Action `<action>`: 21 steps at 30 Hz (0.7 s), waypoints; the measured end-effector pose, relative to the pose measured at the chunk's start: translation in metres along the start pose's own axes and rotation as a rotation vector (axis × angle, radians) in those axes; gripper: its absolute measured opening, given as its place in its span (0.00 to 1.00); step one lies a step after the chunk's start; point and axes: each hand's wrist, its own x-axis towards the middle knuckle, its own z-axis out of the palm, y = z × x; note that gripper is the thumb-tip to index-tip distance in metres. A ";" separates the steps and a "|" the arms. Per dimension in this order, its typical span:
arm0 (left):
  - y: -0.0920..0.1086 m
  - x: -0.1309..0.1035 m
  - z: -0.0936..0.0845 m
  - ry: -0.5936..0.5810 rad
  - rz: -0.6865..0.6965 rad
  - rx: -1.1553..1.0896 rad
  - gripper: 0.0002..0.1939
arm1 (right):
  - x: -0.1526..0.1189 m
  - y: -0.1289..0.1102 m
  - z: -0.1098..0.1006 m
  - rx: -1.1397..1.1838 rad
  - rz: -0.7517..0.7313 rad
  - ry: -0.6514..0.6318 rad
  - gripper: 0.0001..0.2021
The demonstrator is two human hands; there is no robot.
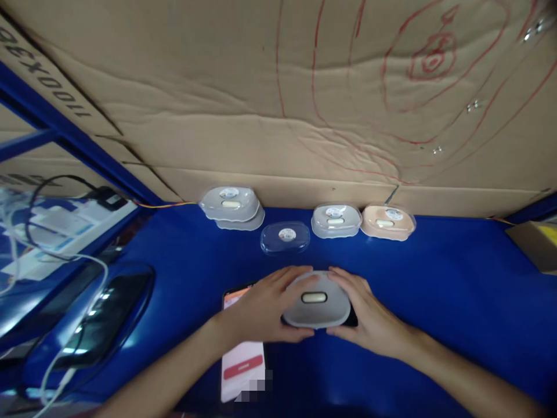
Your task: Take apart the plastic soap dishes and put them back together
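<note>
Both my hands hold a grey rounded oval case (pixel 324 313) with a cream oblong inset on its top. My left hand (pixel 265 307) grips its left side, fingers along the far edge and thumb at the near edge. From the right, my right hand (pixel 369 316) wraps the other side the same way. Something black shows at the case's lower corners, its kind hidden. Beyond the case, a clear plastic cover (pixel 285 237) with a round white label lies on the table. A phone (pixel 243 368) with a lit screen is partly covered by my left hand.
Along the cardboard wall (pixel 217 139) stand two stacked grey cases (pixel 230 206), another grey case (pixel 336 222) and a peach case (pixel 389 223), with clear covers. A dark device (pixel 107 322), cables and a power strip (pixel 73 244) lie left on the blue table (pixel 435 284). A box (pixel 535 244) sits right.
</note>
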 end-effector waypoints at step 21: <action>-0.021 0.003 -0.031 0.131 -0.155 0.092 0.34 | 0.008 -0.010 -0.012 -0.221 -0.383 0.088 0.17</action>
